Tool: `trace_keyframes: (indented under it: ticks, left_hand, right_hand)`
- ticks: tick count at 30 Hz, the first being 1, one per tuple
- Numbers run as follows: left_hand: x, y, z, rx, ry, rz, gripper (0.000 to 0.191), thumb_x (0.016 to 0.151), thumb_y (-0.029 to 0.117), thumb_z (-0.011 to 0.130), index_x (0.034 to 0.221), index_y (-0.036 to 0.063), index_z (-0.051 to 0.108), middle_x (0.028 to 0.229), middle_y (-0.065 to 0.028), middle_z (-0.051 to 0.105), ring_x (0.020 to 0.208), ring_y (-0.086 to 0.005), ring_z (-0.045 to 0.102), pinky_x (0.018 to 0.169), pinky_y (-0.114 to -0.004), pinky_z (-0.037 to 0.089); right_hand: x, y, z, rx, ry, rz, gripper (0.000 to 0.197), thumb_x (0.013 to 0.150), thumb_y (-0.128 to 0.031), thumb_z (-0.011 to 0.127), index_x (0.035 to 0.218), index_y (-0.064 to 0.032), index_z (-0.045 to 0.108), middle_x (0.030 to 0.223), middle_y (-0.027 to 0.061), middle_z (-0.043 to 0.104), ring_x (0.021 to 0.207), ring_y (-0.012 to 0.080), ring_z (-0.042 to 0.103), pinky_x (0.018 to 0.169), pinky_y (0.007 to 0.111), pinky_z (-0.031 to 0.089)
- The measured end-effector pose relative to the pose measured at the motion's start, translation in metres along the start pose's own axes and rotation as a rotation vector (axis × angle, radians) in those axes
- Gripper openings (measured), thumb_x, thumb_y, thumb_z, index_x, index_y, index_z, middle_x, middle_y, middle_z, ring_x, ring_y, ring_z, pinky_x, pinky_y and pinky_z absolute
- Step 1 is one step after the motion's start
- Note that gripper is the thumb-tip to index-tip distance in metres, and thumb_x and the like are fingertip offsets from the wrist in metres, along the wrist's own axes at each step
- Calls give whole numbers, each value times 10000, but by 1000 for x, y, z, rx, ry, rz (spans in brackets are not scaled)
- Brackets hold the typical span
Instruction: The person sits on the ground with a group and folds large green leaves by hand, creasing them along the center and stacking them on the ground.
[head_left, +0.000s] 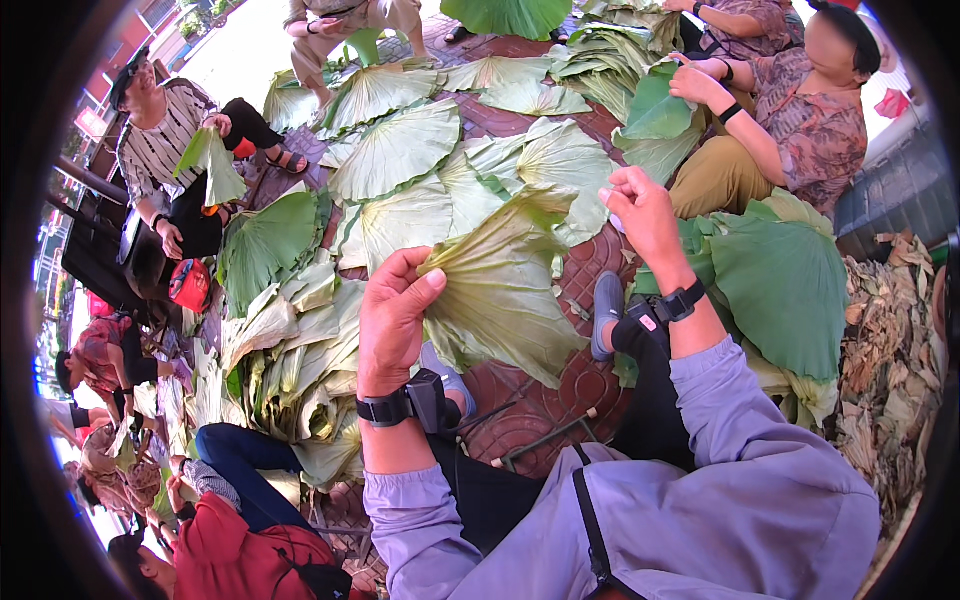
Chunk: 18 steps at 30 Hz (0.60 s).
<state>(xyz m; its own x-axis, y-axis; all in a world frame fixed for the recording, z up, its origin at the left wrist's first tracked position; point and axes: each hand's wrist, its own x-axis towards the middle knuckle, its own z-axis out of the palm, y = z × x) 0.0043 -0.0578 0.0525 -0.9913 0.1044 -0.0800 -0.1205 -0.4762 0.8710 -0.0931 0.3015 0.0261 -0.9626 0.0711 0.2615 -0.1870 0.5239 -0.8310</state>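
A large yellow-green lotus leaf (510, 285) hangs from my left hand (397, 307), pinched at its gathered edge between thumb and fingers. The leaf spreads to the right, its veins fanning out from the pinch. My right hand (641, 210) is raised to the right of the leaf, apart from it, with fingers curled and thumb near the fingertips; a small pale thing shows under the fingers, too unclear to name. Beyond both hands, pale lotus leaves (401, 150) lie overlapping on the brick paving.
Piled leaves (300, 352) lie at left, and green leaves (780, 285) are stacked at right beside dry brown leaves (885, 375). A metal frame (551, 439) stands low between my legs. Seated people surround the leaves; a person in red (232, 547) is close at lower left.
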Motion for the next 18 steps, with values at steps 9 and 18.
trace_keyframes:
  ticks: [9, 18]
  left_hand:
    - [19, -43, 16, 261, 213, 95, 342, 959, -30, 742, 1280, -53, 627, 1139, -93, 735, 1009, -137, 683, 931, -271, 538]
    - [23, -102, 63, 349, 190, 19, 391, 939, -2, 751, 1309, -25, 626, 1190, -101, 704, 1004, -140, 698, 881, -286, 584]
  right_hand:
    - [-35, -34, 40, 483, -545, 182, 270, 1061, -259, 683, 1133, 1, 694, 926, 32, 717, 813, 120, 689, 778, 286, 577]
    - [-59, -42, 73, 718, -737, 349, 525, 1059, -418, 690, 1334, 19, 597, 1098, 57, 681, 963, 114, 622, 797, 293, 543]
